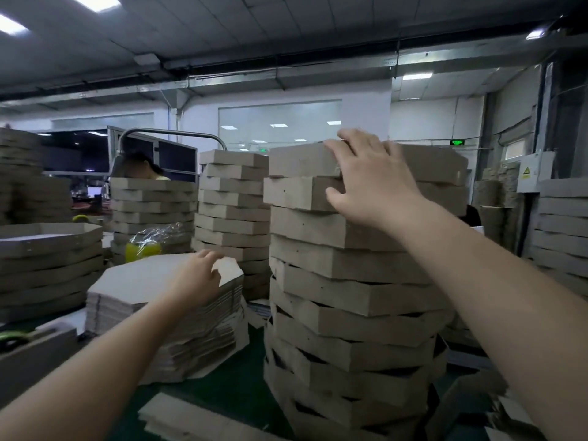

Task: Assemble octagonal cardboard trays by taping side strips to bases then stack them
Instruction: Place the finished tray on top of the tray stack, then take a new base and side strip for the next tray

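- R. hand (pixel 372 179): fingers spread, resting on side of top tray (pixel 302 160) of tall tray stack (pixel 343 281), centre-right.
- L. hand (pixel 197 275): pinches raised corner of top base (pixel 229 269) on pile of flat octagonal bases (pixel 127 297).
- Bkgd: further tray stacks (pixel 232 211); person (pixel 143 167) partly hidden behind one, left.

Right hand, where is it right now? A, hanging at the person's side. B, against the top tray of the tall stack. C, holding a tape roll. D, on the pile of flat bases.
B: the right hand lies, fingers spread, against the top tray of the tall stack; the left hand pinches a corner of the flat bases.
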